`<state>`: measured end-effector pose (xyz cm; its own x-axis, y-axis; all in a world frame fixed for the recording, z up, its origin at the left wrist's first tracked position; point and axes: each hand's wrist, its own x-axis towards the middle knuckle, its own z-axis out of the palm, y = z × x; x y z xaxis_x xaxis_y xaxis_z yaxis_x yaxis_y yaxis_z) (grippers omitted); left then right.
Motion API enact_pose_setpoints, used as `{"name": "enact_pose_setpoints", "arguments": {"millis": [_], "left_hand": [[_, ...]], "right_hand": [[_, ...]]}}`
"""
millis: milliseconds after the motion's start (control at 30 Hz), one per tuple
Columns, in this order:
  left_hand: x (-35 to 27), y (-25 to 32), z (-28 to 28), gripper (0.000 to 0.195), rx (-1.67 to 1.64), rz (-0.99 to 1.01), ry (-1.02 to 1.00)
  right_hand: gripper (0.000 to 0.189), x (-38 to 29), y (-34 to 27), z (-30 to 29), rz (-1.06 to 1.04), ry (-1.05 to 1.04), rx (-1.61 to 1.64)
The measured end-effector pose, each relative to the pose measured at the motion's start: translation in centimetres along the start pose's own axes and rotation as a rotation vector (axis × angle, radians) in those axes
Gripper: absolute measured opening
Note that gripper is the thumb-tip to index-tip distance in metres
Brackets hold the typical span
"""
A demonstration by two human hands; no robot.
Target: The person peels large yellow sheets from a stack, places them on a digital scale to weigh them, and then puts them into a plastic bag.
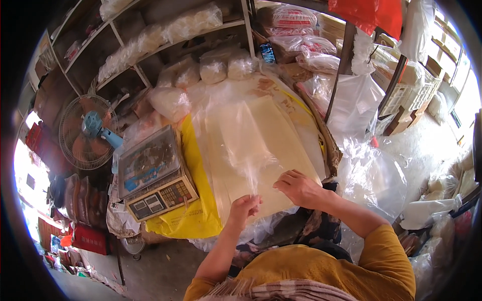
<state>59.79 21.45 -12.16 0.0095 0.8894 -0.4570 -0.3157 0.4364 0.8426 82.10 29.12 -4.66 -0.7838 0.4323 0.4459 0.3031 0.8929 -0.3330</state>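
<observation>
A clear plastic bag [244, 146] lies across a stack of large cream-coloured sheets [222, 180] on the table. My left hand [243, 210], at the near end of the stack, pinches the bag's narrow gathered end between thumb and fingers. To its right, my right hand [299, 188] is over the near right part of the sheets, palm down with bent fingers. Its fingertips point toward the bag's gathered end, apart from my left hand. Whether a thin edge of film sits between them cannot be made out.
Left of the sheets, a weighing scale [162, 199] stands by yellow plastic sheeting [203, 214]. A blue fan [92, 124] is farther left. Filled clear bags [212, 69] line the table's back below a shelf [233, 24]. Clear plastic film [371, 180] hangs to the right.
</observation>
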Motion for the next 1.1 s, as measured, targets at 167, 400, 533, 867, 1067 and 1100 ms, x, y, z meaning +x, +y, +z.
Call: {"name": "enact_pose_setpoints", "arguments": {"millis": [167,400,533,867,1067,1100], "left_hand": [[1.1,1.1,0.2,0.022,-0.132,0.332,-0.318],[3.1,-1.4,1.7,0.02,0.236,0.27,-0.237],[1.8,-0.6,3.5,0.014,0.949,0.821,0.391],[2.9,-1.3,-0.4,0.012,0.433,0.461,-0.105],[0.2,1.2,2.2,0.008,0.222,0.345,-0.118],[-0.4,1.5,1.8,0.007,0.48,0.656,0.007]], "right_hand": [[0.024,3.0,-1.1,-0.8,-0.269,0.089,-0.137],[0.017,4.0,1.8,3.6,0.037,-0.175,-0.042],[0.022,4.6,3.5,5.2,0.273,-0.181,-0.034],[0.034,2.9,-1.0,1.9,0.414,-0.12,0.222],[0.032,1.0,-0.2,2.0,0.482,-0.27,0.377],[0.031,0.3,0.5,1.7,0.4,-0.223,0.351]]}}
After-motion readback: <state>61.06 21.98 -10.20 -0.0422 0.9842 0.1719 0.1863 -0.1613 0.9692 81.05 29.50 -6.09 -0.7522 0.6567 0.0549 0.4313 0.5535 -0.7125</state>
